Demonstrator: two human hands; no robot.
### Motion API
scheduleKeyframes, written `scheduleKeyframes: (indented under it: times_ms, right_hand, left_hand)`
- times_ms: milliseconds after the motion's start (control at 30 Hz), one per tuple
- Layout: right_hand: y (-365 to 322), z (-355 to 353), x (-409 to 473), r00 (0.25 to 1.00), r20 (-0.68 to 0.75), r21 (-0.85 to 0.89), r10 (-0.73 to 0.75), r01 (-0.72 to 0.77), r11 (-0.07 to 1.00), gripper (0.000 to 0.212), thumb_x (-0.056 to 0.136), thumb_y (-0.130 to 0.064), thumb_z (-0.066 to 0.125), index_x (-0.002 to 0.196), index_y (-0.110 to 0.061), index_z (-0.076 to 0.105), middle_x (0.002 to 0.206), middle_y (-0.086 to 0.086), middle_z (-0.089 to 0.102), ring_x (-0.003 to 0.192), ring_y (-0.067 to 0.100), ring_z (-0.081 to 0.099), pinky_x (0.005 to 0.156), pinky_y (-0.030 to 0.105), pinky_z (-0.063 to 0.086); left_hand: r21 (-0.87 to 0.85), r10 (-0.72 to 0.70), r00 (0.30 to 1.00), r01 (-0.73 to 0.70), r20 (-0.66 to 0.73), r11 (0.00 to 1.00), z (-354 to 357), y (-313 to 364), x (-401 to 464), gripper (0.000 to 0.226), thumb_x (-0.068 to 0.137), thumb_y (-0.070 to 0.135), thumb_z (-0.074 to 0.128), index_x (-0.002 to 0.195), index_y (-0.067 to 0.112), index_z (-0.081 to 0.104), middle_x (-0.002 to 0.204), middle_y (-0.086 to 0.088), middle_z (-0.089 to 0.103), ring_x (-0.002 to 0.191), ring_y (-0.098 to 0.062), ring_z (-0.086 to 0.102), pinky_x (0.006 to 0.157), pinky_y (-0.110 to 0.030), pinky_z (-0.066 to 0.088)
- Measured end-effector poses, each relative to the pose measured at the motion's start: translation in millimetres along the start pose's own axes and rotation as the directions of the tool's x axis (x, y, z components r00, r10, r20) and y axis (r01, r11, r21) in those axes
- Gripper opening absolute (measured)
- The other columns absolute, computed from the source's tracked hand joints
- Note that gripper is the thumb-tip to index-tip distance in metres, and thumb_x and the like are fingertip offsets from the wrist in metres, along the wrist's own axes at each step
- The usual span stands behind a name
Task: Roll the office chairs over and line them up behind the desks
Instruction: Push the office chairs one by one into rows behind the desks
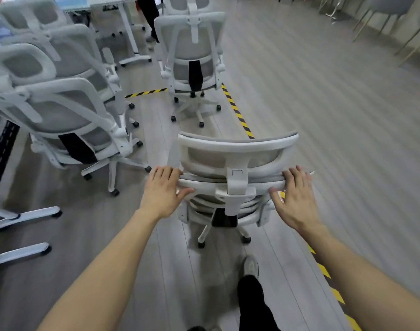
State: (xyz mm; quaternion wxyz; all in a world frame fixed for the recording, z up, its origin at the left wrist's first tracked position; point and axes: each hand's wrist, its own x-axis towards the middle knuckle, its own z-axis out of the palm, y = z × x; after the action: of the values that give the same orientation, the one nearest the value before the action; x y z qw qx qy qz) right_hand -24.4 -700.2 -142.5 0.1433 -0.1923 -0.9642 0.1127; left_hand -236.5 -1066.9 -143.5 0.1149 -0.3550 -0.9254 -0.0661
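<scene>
Left hand (163, 190) and right hand (295, 194) grasp the chair backrest (233, 181) top rail, fingers hooked over; parked chairs (68, 111) lie far-left.

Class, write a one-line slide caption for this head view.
Both hands, left and right, grip a chair near parked chairs.

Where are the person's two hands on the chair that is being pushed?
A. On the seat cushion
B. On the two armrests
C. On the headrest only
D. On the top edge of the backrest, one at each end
D: the left hand and the right hand grip the two ends of the top edge of the chair's backrest, just below the headrest.
</scene>
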Motion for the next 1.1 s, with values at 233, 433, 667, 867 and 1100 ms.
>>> scheduleKeyframes:
  times_ms: [233, 433, 667, 867, 1100]
  right_hand:
    - [28.3, 28.5, 133.7, 0.993, -0.011, 0.042, -0.117, 0.117, 0.992, 0.07, 0.102, -0.062, 0.047, 0.141, -0.004, 0.053, 0.142, 0.012, 0.05, 0.146, 0.037, 0.041, 0.132, 0.06, 0.018]
    - [50.3, 50.0, 235.0, 0.983, 0.075, 0.07, -0.166, 0.161, 0.984, 0.092, 0.093, -0.08, 0.055, 0.151, -0.01, 0.043, 0.153, 0.01, 0.04, 0.159, 0.034, 0.024, 0.136, 0.056, 0.005]
    - [60.5, 79.6, 356.4, 0.979, 0.102, 0.02, -0.175, 0.174, 0.985, 0.1, 0.091, -0.092, 0.046, 0.146, -0.008, 0.047, 0.15, 0.011, 0.042, 0.158, 0.034, 0.026, 0.136, 0.056, 0.007]
    - [65.3, 94.4, 440.7, 0.975, 0.035, 0.034, -0.221, 0.22, 0.975, 0.095, 0.087, -0.094, 0.05, 0.133, -0.011, 0.055, 0.132, 0.004, 0.051, 0.138, 0.029, 0.045, 0.133, 0.056, 0.02]
    - [51.8, 116.6, 526.4, 0.97, 0.053, 0.014, -0.238, 0.238, 0.971, 0.093, 0.087, -0.091, 0.056, 0.134, -0.011, 0.054, 0.132, 0.004, 0.049, 0.137, 0.029, 0.045, 0.133, 0.057, 0.021]
  left_hand:
    - [0.006, -0.072, 0.996, 0.072, 0.047, 0.997, 22.4, -24.7, 98.4, 0.07, 0.103, 0.083, 0.04, 0.134, 0.022, 0.057, 0.123, 0.0, 0.057, 0.126, -0.029, 0.055, 0.129, -0.05, 0.03]
    - [0.059, -0.202, 0.976, 0.198, 0.078, 0.978, 40.3, -23.0, 174.1, 0.073, 0.101, 0.082, 0.046, 0.145, 0.024, 0.057, 0.141, -0.002, 0.058, 0.151, -0.03, 0.041, 0.134, -0.051, 0.025]
    - [0.054, -0.235, 0.971, 0.237, -0.037, 0.97, 58.8, -43.4, 259.6, 0.071, 0.1, 0.081, 0.051, 0.133, 0.02, 0.064, 0.126, 0.001, 0.064, 0.125, -0.026, 0.054, 0.119, -0.047, 0.043]
    - [0.046, -0.247, 0.961, 0.254, -0.128, 0.966, 82.4, -64.1, 318.1, 0.068, 0.099, 0.078, 0.057, 0.121, 0.014, 0.063, 0.122, -0.004, 0.063, 0.122, -0.03, 0.057, 0.118, -0.051, 0.043]
    - [0.07, -0.283, 0.954, 0.291, -0.101, 0.954, 95.0, -102.5, 387.2, 0.074, 0.098, 0.086, 0.048, 0.117, 0.016, 0.065, 0.115, -0.002, 0.065, 0.115, -0.028, 0.058, 0.113, -0.048, 0.044]
